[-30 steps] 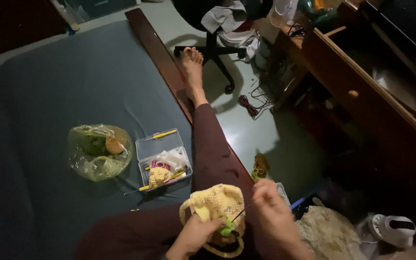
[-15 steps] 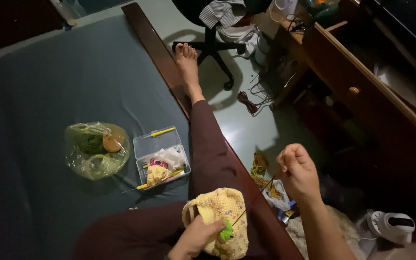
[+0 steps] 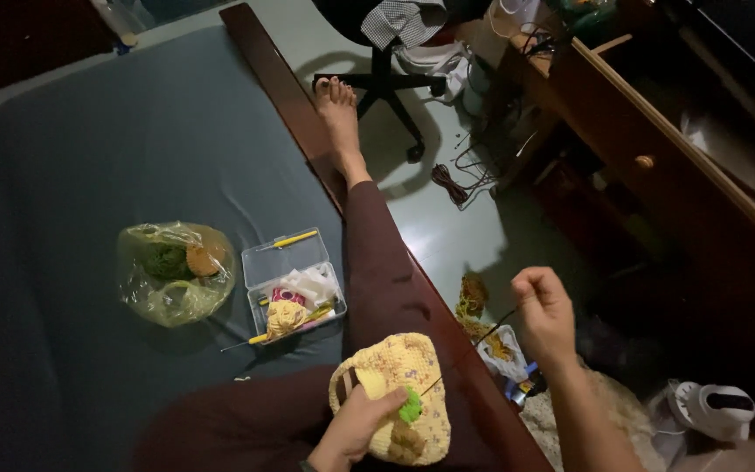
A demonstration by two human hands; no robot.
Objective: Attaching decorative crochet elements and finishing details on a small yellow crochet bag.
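L to R. Bag (image 3: 175,273): clear yellowish plastic, on the bed (image 3: 89,175), w/ green and tan yarn inside. Box (image 3: 293,284): clear plastic, just R of bag, lid up; holds small yellow crochet piece, white and pink bits; yellow hook lies across its front edge. Leg (image 3: 377,262): stretched along bed's wooden edge, bare foot at far end. Left hand (image 3: 356,426): grip clenched on crochet piece (image 3: 395,393), thumb beside a small green patch; piece is yellow, w/ looped handle, resting on the lap at bottom centre. Thread (image 3: 469,350): dark, thin, runs taut from piece up to right hand (image 3: 542,313). Right hand: raised over floor beside bed, fingertips pinched on thread end. Floor, far R: white shoe (image 3: 714,409).
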